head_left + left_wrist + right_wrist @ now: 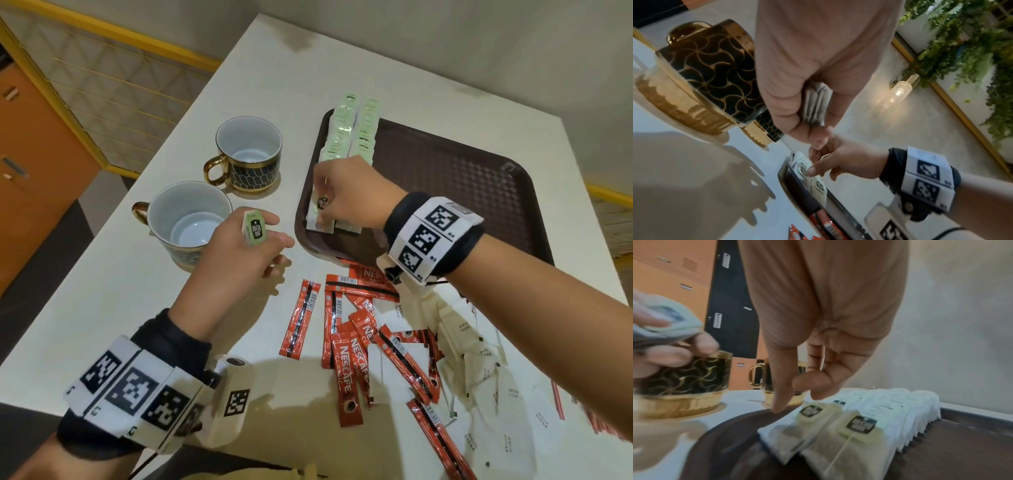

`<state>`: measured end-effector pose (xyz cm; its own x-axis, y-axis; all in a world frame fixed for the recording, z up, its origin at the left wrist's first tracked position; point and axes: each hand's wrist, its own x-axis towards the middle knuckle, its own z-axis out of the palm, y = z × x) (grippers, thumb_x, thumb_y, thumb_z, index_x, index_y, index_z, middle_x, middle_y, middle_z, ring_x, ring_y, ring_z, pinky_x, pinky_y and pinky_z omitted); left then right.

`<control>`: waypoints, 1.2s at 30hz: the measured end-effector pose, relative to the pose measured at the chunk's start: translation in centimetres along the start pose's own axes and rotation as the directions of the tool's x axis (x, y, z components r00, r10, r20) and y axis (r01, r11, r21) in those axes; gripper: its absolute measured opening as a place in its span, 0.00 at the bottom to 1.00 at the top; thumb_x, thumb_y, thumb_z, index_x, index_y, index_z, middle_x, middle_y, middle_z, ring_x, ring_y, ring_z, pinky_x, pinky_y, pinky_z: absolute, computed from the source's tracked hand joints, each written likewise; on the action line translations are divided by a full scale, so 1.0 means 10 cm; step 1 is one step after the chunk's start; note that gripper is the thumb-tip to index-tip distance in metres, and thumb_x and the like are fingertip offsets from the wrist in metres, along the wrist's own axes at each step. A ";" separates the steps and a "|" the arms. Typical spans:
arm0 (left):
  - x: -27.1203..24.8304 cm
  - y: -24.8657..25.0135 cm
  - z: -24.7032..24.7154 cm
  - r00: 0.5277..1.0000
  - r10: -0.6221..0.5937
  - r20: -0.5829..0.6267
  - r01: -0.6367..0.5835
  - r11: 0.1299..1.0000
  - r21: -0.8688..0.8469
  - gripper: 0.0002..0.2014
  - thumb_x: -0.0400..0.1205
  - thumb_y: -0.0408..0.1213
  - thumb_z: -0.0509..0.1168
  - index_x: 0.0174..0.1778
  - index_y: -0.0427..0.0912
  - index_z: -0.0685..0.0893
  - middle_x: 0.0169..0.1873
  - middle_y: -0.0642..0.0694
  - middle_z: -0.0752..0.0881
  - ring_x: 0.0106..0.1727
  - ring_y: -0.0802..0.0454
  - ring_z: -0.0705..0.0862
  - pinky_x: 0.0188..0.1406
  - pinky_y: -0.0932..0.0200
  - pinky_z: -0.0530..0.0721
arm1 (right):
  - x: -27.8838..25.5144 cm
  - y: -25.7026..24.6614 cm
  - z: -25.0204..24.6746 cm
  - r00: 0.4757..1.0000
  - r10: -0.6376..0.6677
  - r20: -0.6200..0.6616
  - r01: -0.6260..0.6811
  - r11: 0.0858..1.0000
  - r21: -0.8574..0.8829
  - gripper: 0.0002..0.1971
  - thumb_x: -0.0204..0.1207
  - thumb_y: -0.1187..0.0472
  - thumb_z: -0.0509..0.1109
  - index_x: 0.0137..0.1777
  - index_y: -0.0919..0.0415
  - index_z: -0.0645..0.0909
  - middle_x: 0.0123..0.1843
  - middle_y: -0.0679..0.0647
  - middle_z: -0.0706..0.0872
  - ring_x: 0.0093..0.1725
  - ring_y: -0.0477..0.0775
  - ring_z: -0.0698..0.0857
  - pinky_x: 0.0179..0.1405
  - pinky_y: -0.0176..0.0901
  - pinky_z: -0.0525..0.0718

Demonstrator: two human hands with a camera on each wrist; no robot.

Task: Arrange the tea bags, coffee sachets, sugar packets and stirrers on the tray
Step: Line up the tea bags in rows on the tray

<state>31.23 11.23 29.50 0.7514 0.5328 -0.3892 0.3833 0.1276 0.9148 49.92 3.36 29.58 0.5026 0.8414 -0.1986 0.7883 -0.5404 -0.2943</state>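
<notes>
- Presently, the right hand [346, 195] is reaching over the near-left corner of the brown tray [479, 178], its fingertips [819, 394] coming down on the tea bags [349, 144] and apparently pinching the tag of the nearest one.
- Those bags are lying in two overlapping rows along the tray's left edge, running from the far rim toward the person.
- The left hand [246, 253] is hovering over the table [102, 291] beside the tray, fingers clamped on a small stack of tea bags [254, 231] waiting to be laid down.
- The coffee sachets [352, 346] and sugar packets [479, 359] are lying in a loose heap on the table near the person, off the tray; thin red stirrers [558, 401] are showing at the right edge.
- Two cups [248, 152] are standing just left of the tray.
- Risk: the rows are overlapping loosely, so a nudge from the fingers would likely skew them.
- Risk: the left hand is working close to the nearer cup, and a careless swing could knock it.
- Risk: the stack could fan out and drop if the hold slackens.
</notes>
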 end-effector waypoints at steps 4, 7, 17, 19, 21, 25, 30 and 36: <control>0.01 0.05 0.02 0.987 -0.120 0.108 0.131 0.986 -0.101 0.14 0.85 0.28 0.61 0.64 0.45 0.72 0.56 0.41 0.88 0.54 0.42 0.89 0.51 0.50 0.89 | 0.06 -0.03 0.17 0.997 -0.033 0.071 0.038 0.997 -0.068 0.04 0.72 0.70 0.68 0.44 0.63 0.81 0.44 0.60 0.83 0.43 0.64 0.84 0.41 0.45 0.82; 0.00 0.02 0.05 0.979 -0.130 0.160 0.150 0.981 -0.121 0.19 0.86 0.25 0.57 0.71 0.44 0.67 0.58 0.43 0.87 0.59 0.43 0.87 0.59 0.45 0.87 | 0.12 -0.02 0.17 0.998 -0.003 0.070 0.007 0.998 -0.057 0.05 0.71 0.72 0.69 0.42 0.62 0.80 0.44 0.60 0.82 0.44 0.65 0.85 0.39 0.42 0.78; 0.10 -0.02 0.12 0.973 -0.148 0.179 0.160 0.986 -0.052 0.14 0.87 0.34 0.61 0.69 0.43 0.72 0.64 0.42 0.84 0.60 0.46 0.87 0.58 0.46 0.88 | -0.39 -0.10 -0.25 0.997 -0.028 0.065 -0.015 0.808 0.589 0.10 0.75 0.61 0.77 0.52 0.66 0.86 0.46 0.61 0.88 0.32 0.37 0.83 0.31 0.31 0.83; 0.11 0.05 0.19 0.968 -0.137 0.208 0.155 0.985 -0.070 0.16 0.87 0.35 0.61 0.71 0.41 0.71 0.63 0.41 0.85 0.58 0.47 0.88 0.58 0.45 0.88 | -0.47 -0.11 -0.20 0.994 -0.041 0.103 -0.035 0.771 0.635 0.07 0.73 0.67 0.77 0.50 0.65 0.86 0.42 0.62 0.87 0.32 0.42 0.83 0.31 0.32 0.83; 0.11 0.13 0.26 0.964 -0.143 0.226 0.169 0.980 -0.101 0.16 0.88 0.35 0.60 0.72 0.40 0.69 0.60 0.40 0.86 0.58 0.46 0.88 0.56 0.46 0.89 | -0.51 -0.02 -0.20 0.998 0.020 0.060 -0.057 0.718 0.693 0.05 0.73 0.73 0.76 0.46 0.68 0.84 0.38 0.64 0.84 0.31 0.47 0.83 0.30 0.36 0.84; 0.14 0.33 0.34 0.970 -0.152 0.191 0.187 0.966 -0.181 0.10 0.88 0.29 0.55 0.63 0.41 0.74 0.59 0.36 0.87 0.59 0.43 0.88 0.51 0.51 0.88 | -0.59 0.25 -0.36 0.991 0.118 0.063 -0.126 0.668 0.733 0.03 0.74 0.73 0.75 0.46 0.70 0.85 0.39 0.65 0.84 0.32 0.48 0.85 0.34 0.36 0.88; 0.21 0.40 0.43 0.980 -0.073 0.183 0.072 0.997 0.011 0.13 0.87 0.29 0.58 0.67 0.39 0.72 0.60 0.37 0.86 0.57 0.44 0.88 0.55 0.48 0.89 | -0.60 0.27 -0.34 0.991 0.103 0.084 -0.129 0.579 0.805 0.12 0.74 0.68 0.76 0.58 0.63 0.85 0.46 0.56 0.89 0.43 0.49 0.88 0.43 0.40 0.89; 0.20 0.33 0.41 0.980 0.094 0.174 -0.126 0.975 0.184 0.04 0.84 0.37 0.67 0.50 0.42 0.85 0.45 0.45 0.89 0.49 0.50 0.87 0.49 0.54 0.86 | -0.64 0.40 -0.28 0.991 0.131 0.025 -0.098 0.582 0.807 0.09 0.72 0.71 0.77 0.51 0.74 0.86 0.48 0.68 0.90 0.41 0.54 0.89 0.39 0.37 0.90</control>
<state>36.19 9.25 31.32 0.8663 0.3883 -0.3144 0.3775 -0.0966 0.9209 50.83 -4.16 32.35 0.5924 0.7629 -0.2590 0.1233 -0.4036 -0.9066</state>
